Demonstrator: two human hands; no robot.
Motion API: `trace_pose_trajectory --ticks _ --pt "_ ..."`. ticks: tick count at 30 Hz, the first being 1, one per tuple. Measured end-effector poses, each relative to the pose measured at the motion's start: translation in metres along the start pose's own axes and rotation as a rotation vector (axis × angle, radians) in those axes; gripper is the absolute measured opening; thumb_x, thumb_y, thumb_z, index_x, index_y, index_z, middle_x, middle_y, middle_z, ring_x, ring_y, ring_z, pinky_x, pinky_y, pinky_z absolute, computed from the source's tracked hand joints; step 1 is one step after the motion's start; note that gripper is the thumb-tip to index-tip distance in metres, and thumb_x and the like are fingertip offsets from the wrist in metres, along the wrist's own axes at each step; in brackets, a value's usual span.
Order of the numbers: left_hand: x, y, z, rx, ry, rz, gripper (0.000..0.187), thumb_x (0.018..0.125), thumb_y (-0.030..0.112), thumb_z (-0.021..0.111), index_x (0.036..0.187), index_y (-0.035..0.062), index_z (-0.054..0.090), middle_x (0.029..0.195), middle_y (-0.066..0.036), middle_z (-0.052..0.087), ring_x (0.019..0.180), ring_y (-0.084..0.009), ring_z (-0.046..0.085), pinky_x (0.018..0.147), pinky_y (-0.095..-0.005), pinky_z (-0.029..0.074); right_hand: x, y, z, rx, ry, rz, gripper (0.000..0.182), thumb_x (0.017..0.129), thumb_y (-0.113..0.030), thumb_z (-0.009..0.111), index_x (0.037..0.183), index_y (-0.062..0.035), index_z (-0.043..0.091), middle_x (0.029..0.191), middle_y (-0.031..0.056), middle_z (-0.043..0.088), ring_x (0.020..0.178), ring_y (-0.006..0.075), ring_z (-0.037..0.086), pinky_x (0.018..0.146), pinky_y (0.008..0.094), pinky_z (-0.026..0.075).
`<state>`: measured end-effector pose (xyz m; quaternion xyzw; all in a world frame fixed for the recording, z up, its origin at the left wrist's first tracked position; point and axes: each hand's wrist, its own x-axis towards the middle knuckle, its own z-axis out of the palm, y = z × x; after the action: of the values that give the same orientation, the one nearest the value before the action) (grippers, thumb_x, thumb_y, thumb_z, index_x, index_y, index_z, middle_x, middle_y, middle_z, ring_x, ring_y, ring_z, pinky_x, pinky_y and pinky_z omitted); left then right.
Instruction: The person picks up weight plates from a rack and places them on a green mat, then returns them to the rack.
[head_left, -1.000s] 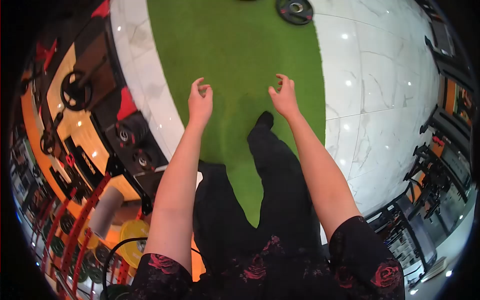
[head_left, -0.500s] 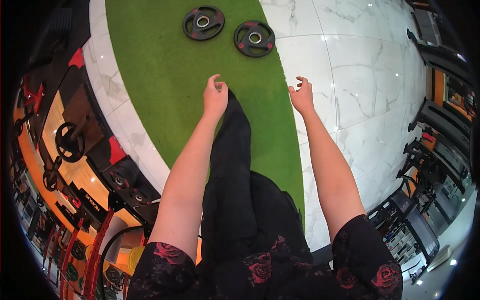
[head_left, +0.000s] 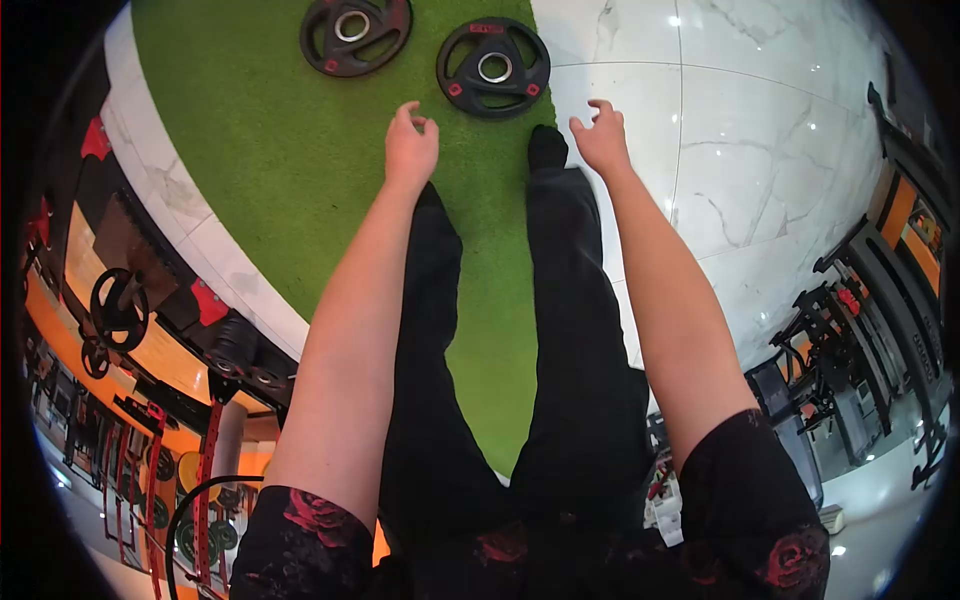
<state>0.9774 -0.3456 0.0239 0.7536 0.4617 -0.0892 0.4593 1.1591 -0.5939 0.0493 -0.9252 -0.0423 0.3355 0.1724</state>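
Observation:
Both arms reach forward over my legs with nothing held. My left hand [head_left: 411, 148] hangs above the green turf, its fingers curved and apart. Over the border of the turf and the white tiles is my right hand [head_left: 602, 138], also open with bent fingers. Two black weight plates with red marks lie flat on the turf ahead. The nearer weight plate [head_left: 494, 42] sits beyond and between my hands, touched by neither. The other weight plate [head_left: 336, 52] lies farther left and is partly cut off by the top edge of the view.
Green turf [head_left: 260, 160] runs beneath my feet, bordered by white marble tiles [head_left: 740, 150]. My black-socked right foot [head_left: 547, 148] stands close to the nearer plate. Racks and a loaded barbell plate [head_left: 120, 310] line the left. Gym machines [head_left: 870, 300] stand along the right.
I have come closer to the weight plates, which now look larger. My right leg has come forward, and my legs now stand apart. Both hands stay open and empty.

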Motion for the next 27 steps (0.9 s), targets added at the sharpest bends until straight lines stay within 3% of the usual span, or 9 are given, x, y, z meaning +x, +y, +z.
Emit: trace_pose_trajectory --ticks 3,8,11,14,17,21,23,27 --pt "0.034 -0.009 0.028 0.012 0.013 -0.092 0.047 0.091 0.023 0.066 0.131 0.0013 0.055 0.112 -0.018 0.066 0.109 -0.0345 0.062 0.095 -0.0434 0.049 0.056 0.008 0.028 -0.032 -0.088 0.009 0.060 0.088 -0.030 0.069 0.138 -0.0045 0.047 0.134 0.0291 0.046 0.119 0.0454 0.055 0.103 0.0454 0.047" --pt "0.102 -0.045 0.096 0.086 0.067 -0.136 0.053 0.090 0.030 0.070 0.131 -0.0002 0.054 0.113 -0.020 0.066 0.109 -0.0348 0.062 0.095 -0.0436 0.049 0.154 0.024 0.091 -0.038 -0.102 -0.106 0.065 0.089 -0.034 0.069 0.136 0.0031 0.045 0.134 0.0327 0.046 0.120 0.0478 0.054 0.104 0.0470 0.046" --pt "0.119 -0.052 0.117 0.052 0.034 -0.224 0.059 0.090 0.035 0.071 0.132 -0.0023 0.052 0.119 -0.024 0.062 0.110 -0.0366 0.061 0.097 -0.0444 0.049 0.174 0.012 0.107 -0.042 -0.148 -0.140 0.061 0.092 -0.035 0.066 0.129 0.0080 0.043 0.126 0.0343 0.051 0.119 0.0490 0.055 0.102 0.0493 0.047" --pt "0.132 -0.045 0.135 0.113 0.155 -0.300 0.059 0.093 0.036 0.067 0.134 -0.0023 0.048 0.127 -0.029 0.051 0.113 -0.0418 0.058 0.098 -0.0467 0.048 0.190 0.010 0.125 -0.077 -0.146 -0.083 0.054 0.095 -0.034 0.061 0.123 0.0081 0.042 0.119 0.0346 0.055 0.113 0.0490 0.058 0.096 0.0502 0.050" --pt "0.137 -0.034 0.133 0.106 0.173 -0.411 0.055 0.094 0.034 0.065 0.134 0.0010 0.047 0.125 -0.028 0.052 0.109 -0.0425 0.060 0.097 -0.0481 0.049 0.185 -0.001 0.129 -0.179 -0.125 -0.099 0.050 0.097 -0.032 0.059 0.121 0.0078 0.039 0.115 0.0342 0.057 0.104 0.0496 0.062 0.090 0.0508 0.053" --pt "0.147 -0.049 0.135 0.175 0.149 -0.318 0.052 0.095 0.032 0.064 0.135 0.0042 0.046 0.123 -0.029 0.053 0.106 -0.0439 0.061 0.096 -0.0491 0.049 0.200 0.001 0.127 -0.230 -0.134 -0.122 0.050 0.095 -0.031 0.061 0.119 0.0075 0.042 0.112 0.0336 0.061 0.100 0.0486 0.065 0.087 0.0508 0.055" --pt "0.150 -0.052 0.131 0.223 0.123 -0.166 0.049 0.094 0.027 0.063 0.136 0.0068 0.046 0.123 -0.030 0.053 0.106 -0.0451 0.061 0.096 -0.0501 0.050 0.204 -0.003 0.125 -0.212 -0.150 -0.104 0.046 0.091 -0.030 0.065 0.114 0.0060 0.046 0.106 0.0322 0.065 0.099 0.0479 0.066 0.086 0.0512 0.055" --pt "0.128 -0.044 0.126 0.241 0.077 -0.219 0.045 0.094 0.022 0.060 0.135 0.0068 0.048 0.123 -0.031 0.053 0.109 -0.0461 0.060 0.097 -0.0503 0.049 0.188 0.006 0.113 -0.170 -0.120 -0.156 0.043 0.088 -0.028 0.067 0.110 0.0042 0.050 0.102 0.0311 0.067 0.099 0.0470 0.066 0.086 0.0510 0.055"
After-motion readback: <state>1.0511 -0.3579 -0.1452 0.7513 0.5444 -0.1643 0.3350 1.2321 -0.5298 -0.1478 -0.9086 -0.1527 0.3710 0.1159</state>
